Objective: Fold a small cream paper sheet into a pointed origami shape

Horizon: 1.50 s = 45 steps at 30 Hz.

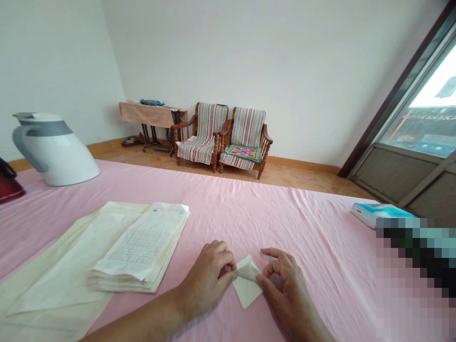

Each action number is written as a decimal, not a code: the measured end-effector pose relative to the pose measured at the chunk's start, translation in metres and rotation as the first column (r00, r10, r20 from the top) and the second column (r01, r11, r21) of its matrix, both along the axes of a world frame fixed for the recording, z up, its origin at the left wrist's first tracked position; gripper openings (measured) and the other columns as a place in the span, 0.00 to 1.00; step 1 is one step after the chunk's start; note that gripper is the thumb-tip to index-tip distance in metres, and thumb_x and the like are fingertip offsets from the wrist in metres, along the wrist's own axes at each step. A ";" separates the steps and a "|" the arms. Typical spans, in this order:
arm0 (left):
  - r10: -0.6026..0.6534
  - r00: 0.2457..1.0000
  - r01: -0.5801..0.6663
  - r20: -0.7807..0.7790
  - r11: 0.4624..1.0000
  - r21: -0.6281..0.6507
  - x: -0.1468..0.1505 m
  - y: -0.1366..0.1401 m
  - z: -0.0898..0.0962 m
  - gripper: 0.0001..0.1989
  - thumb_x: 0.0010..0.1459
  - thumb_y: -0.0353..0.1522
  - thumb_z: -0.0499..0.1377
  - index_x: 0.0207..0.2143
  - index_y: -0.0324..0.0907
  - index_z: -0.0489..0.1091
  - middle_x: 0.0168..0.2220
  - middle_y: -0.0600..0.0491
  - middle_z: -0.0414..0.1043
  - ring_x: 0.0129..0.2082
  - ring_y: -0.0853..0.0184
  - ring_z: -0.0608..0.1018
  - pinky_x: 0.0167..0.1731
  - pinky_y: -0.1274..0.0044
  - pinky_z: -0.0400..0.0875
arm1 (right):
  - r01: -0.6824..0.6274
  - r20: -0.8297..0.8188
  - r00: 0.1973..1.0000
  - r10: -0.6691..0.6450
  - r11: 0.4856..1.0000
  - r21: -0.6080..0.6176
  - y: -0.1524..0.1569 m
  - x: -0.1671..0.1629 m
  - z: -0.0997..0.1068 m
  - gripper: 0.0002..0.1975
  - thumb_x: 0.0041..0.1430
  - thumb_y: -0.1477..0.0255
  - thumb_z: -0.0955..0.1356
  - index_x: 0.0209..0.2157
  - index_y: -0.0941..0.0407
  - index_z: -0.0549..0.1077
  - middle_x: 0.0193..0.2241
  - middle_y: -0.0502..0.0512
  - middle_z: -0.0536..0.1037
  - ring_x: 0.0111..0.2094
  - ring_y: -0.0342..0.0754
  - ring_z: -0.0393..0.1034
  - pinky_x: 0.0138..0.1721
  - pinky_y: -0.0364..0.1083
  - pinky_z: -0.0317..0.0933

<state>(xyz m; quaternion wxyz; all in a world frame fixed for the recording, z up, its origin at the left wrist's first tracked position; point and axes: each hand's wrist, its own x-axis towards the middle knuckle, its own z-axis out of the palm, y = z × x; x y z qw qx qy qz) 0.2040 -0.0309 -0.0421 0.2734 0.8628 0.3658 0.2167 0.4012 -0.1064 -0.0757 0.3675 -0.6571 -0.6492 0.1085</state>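
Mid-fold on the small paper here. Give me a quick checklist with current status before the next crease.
1. Left hand pinching the small folded paper: ok.
2. Right hand gripping its other side: ok.
3. Paper resting on the pink tablecloth, not lifted away: ok.
4. Stack of sheets apart from the hands: ok.
5. White kettle far from the work: ok.
6. Crease edges aligned: cannot tell, fingers cover them.

Left hand [208,275] and right hand [285,289] are bare, without rings, watch or gloves; both forearms are uncovered to the frame edge at 6 o'clock, no sleeve visible.
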 end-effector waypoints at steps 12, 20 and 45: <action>0.060 0.997 -0.061 -0.047 0.998 -0.004 0.001 0.002 0.000 0.07 0.53 0.24 0.63 0.25 0.40 0.71 0.29 0.55 0.70 0.36 0.65 0.70 0.38 0.74 0.58 | 0.047 0.022 0.999 -0.047 0.998 -0.030 0.001 0.002 -0.002 0.09 0.55 0.70 0.67 0.22 0.52 0.74 0.47 0.59 0.75 0.50 0.61 0.66 0.46 0.62 0.60; 0.079 0.995 -0.078 -0.066 0.997 0.015 0.003 0.005 -0.001 0.08 0.54 0.28 0.63 0.24 0.40 0.69 0.28 0.55 0.70 0.34 0.65 0.70 0.36 0.74 0.58 | 0.088 0.077 0.993 -0.085 0.996 -0.031 0.006 0.002 -0.003 0.11 0.55 0.68 0.67 0.20 0.51 0.73 0.44 0.58 0.77 0.47 0.60 0.70 0.43 0.59 0.63; 0.160 0.978 -0.155 -0.137 0.987 0.046 0.012 0.001 0.001 0.05 0.48 0.24 0.58 0.22 0.40 0.65 0.27 0.55 0.69 0.34 0.64 0.70 0.35 0.73 0.55 | 0.115 0.139 0.985 -0.106 0.991 -0.061 0.008 -0.002 -0.006 0.10 0.55 0.68 0.67 0.21 0.52 0.71 0.45 0.57 0.76 0.47 0.60 0.68 0.43 0.57 0.59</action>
